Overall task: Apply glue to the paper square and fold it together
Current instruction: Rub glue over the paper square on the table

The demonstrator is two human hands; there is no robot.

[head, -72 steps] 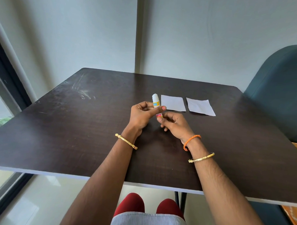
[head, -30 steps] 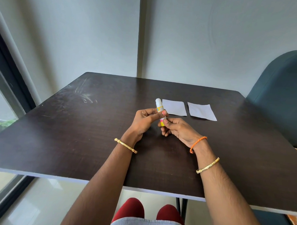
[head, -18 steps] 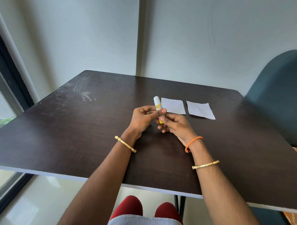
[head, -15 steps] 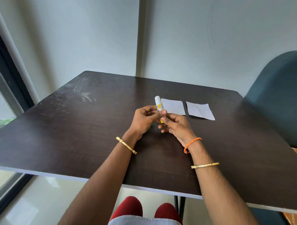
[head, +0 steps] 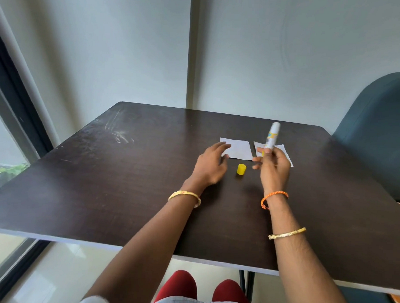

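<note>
My right hand holds a white glue stick upright above the table, its far end pointing up and away. The yellow cap stands on the dark table between my hands. My left hand hovers open with fingers spread, its fingertips over the near left corner of the left paper square. A second paper square lies to the right, partly hidden behind my right hand and the glue stick.
A dark teal chair stands at the table's right side. A window frame runs along the left. A grey wall rises just behind the table's far edge.
Both hands held the glue stick together before. Now the yellow cap is off and on the table, my right hand has carried the stick up and right, and my left hand has let go.
</note>
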